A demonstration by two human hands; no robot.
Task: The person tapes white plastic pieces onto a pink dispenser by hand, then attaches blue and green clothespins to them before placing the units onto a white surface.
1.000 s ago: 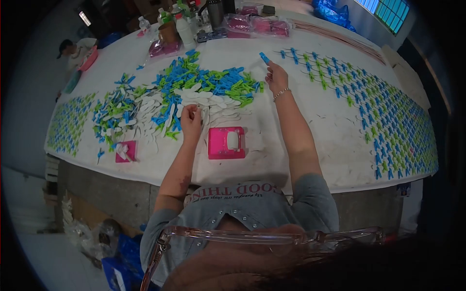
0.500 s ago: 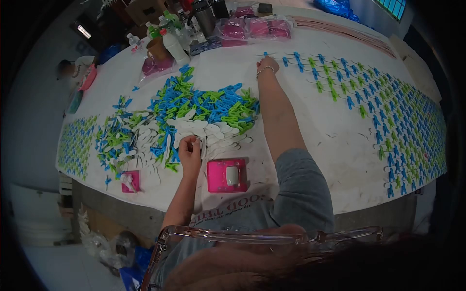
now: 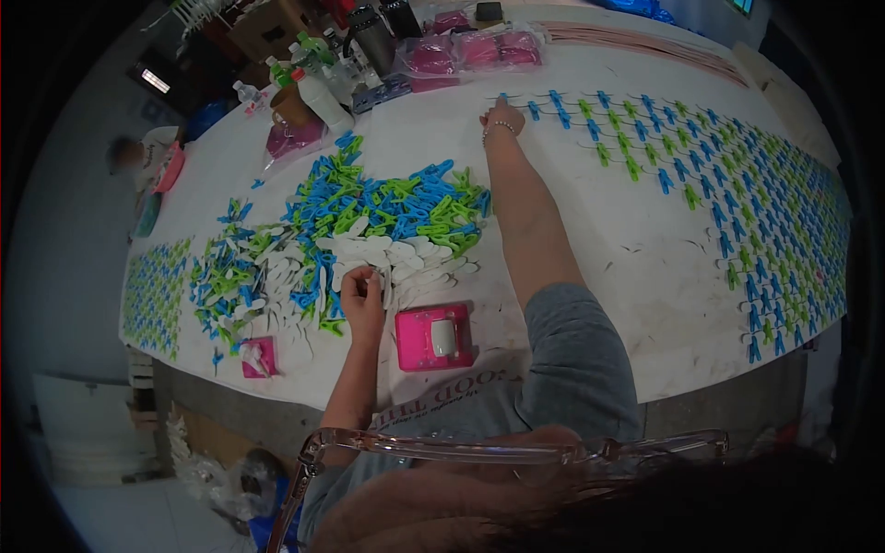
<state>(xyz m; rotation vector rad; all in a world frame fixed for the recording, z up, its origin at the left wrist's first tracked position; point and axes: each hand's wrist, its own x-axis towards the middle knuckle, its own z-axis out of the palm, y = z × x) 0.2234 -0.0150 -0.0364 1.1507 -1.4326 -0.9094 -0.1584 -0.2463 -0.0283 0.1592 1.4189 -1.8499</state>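
Note:
My right hand (image 3: 501,120), with a beaded bracelet at the wrist, reaches far across the white table. Its fingertips are at a blue clothespin (image 3: 503,98) at the left end of the laid-out clothespins (image 3: 666,181); the fingers partly hide their grip. Nearer my body, my left hand (image 3: 362,288) is closed in a pinch at the edge of a pile of flat white oval pieces (image 3: 396,251). What sits between its fingertips is too small to make out. Behind that pile lies a heap of loose blue and green clothespins (image 3: 378,194).
A pink box with a white block (image 3: 433,336) is near my body; a smaller pink one (image 3: 259,358) stands left. Bottles (image 3: 318,101), a brown cup (image 3: 290,108) and pink packets (image 3: 479,52) are at the back. Another person (image 3: 152,152) is at the far left.
The view has shifted slightly. My right hand stays at the blue clothespin, its fingers a little less bunched. My left hand keeps its pinch beside the white pieces.

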